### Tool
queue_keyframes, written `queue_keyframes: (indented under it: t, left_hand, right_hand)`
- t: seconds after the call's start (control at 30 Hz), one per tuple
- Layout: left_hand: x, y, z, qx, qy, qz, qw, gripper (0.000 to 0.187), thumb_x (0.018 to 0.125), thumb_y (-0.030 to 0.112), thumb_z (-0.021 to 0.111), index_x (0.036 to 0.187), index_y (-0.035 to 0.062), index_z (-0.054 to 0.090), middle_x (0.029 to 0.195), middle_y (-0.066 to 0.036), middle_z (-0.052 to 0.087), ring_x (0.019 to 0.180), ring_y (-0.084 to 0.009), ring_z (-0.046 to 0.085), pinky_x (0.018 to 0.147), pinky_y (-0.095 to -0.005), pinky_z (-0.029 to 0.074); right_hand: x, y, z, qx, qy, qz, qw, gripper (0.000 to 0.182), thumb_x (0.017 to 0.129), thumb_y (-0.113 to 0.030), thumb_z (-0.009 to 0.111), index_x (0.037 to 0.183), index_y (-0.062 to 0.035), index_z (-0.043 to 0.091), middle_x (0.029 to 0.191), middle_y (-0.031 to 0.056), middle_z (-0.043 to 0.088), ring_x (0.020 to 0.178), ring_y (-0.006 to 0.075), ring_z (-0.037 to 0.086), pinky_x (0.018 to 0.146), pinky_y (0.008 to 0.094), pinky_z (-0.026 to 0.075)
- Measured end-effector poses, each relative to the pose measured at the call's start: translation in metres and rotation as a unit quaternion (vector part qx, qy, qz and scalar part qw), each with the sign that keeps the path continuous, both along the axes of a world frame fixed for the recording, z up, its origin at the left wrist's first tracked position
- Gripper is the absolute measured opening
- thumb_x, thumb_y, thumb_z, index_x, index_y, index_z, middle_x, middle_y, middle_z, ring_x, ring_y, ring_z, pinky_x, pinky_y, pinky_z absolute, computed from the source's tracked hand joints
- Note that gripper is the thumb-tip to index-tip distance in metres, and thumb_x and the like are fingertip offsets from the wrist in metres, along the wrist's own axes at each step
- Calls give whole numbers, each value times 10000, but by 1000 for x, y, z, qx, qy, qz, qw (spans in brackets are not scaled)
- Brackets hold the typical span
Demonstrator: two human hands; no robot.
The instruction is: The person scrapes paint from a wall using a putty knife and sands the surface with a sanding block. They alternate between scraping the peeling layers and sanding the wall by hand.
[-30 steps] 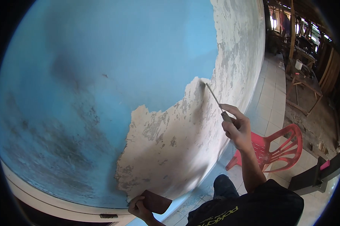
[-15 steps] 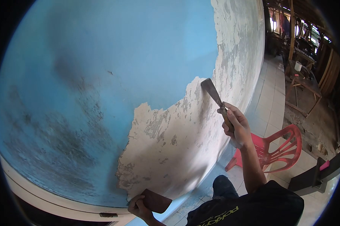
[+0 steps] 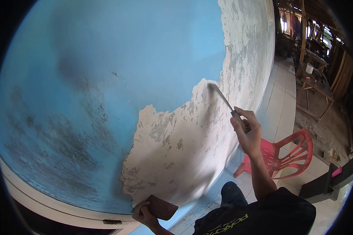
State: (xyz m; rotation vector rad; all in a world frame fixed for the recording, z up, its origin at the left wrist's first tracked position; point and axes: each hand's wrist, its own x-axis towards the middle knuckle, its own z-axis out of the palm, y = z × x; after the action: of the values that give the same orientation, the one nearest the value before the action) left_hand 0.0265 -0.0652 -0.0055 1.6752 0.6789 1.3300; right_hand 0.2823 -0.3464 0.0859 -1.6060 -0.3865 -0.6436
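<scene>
In my right hand [image 3: 247, 131] is a scraper [image 3: 222, 96], its handle wrapped by my fingers. The blade appears nearly edge-on, its tip at the wall where the bare patch [image 3: 164, 145] meets the blue paint [image 3: 145, 51]. That patch is whitish, with grey flecks and a ragged paint edge. Low in the view, my left hand [image 3: 143, 213] grips a dark brown sheet [image 3: 162, 207] by one side. The sheet looks like sandpaper and overlaps the lower end of the bare patch.
A red plastic chair [image 3: 290, 154] stands on the tiled floor [image 3: 276, 102] to the right. Farther back is a wooden table [image 3: 315, 84] with a white cup-like item on it. Dark smudges [image 3: 63, 145] mark the blue wall at left, above a pale frame [image 3: 59, 211].
My right hand has turned at the wrist, so the scraper blade shows its narrow side instead of its broad face. The left hand and brown sheet have hardly moved.
</scene>
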Motion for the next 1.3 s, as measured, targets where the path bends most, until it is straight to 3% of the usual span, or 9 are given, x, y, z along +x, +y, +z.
queue_keyframes:
  t: [0.2, 0.3, 0.4, 0.53, 0.63, 0.93, 1.03, 1.23, 1.3]
  left_hand:
    - [0, 2, -1, 2, 5, 2, 1000, 211, 724, 90, 540, 697, -36, 708, 687, -89, 684, 669, -198, 612, 690, -315, 465]
    - [0, 1, 1, 1, 8, 7, 1000, 212, 719, 94, 538, 684, -32, 705, 682, -87, 681, 667, -202, 615, 690, -316, 467]
    - [-2, 0, 2, -9, 22, 1, 1000, 222, 757, 123, 544, 689, -19, 701, 701, -79, 675, 702, -197, 610, 719, -325, 458]
    - [-1, 1, 1, -5, 24, -2, 1000, 231, 774, 144, 554, 684, -14, 696, 706, -75, 667, 710, -192, 602, 723, -333, 448]
    - [2, 0, 2, -10, 13, 12, 1000, 226, 723, 131, 539, 664, -20, 698, 678, -86, 677, 673, -210, 620, 683, -328, 467]
    - [3, -3, 3, -7, 20, 16, 1000, 228, 765, 151, 558, 673, -12, 687, 694, -73, 649, 707, -195, 590, 718, -332, 437]
    - [4, -3, 6, -15, 20, 26, 999, 230, 707, 140, 541, 649, -21, 694, 671, -88, 679, 677, -216, 624, 712, -334, 471]
    - [9, -7, 9, -20, -8, 47, 999, 230, 678, 136, 532, 577, -20, 667, 610, -75, 658, 630, -201, 607, 684, -326, 460]
    - [4, -5, 5, -22, 7, 26, 999, 227, 733, 145, 553, 632, -16, 677, 664, -71, 650, 678, -194, 593, 701, -327, 444]
  right_hand:
    - [1, -6, 3, 170, 93, 141, 971, 371, 977, -170, 665, 1316, -31, 608, 1070, 99, 684, 695, 67, 572, 602, 203, 454]
    - [-1, -4, 5, 78, 133, 87, 984, 409, 954, -152, 694, 1334, -41, 592, 1084, 95, 663, 739, 86, 586, 618, 219, 478]
    - [0, -3, 0, -22, 64, 30, 997, 426, 926, -101, 709, 1333, -51, 595, 1126, 102, 627, 794, 102, 592, 637, 232, 497]
    - [13, -2, -17, -41, -55, -28, 997, 409, 909, -43, 692, 1311, -50, 618, 1197, 114, 582, 842, 126, 625, 669, 236, 506]
    - [4, -8, -9, -98, 13, -40, 994, 382, 921, -34, 670, 1300, -41, 628, 1165, 121, 616, 827, 128, 640, 677, 233, 506]
    - [-3, -6, 2, 52, 44, 32, 997, 321, 985, -58, 592, 1295, 25, 615, 1092, 131, 671, 743, 117, 639, 661, 249, 508]
    - [-2, -2, 5, 59, 45, 63, 995, 314, 973, -55, 609, 1275, 27, 629, 1118, 140, 666, 815, 139, 662, 701, 261, 529]
    - [1, 2, 14, -48, -65, -30, 996, 303, 925, -31, 666, 1222, 31, 662, 1157, 148, 643, 957, 172, 671, 771, 261, 544]
    - [0, 5, 14, -19, -68, -27, 997, 309, 916, -14, 671, 1223, 27, 662, 1165, 146, 635, 965, 172, 674, 782, 262, 546]
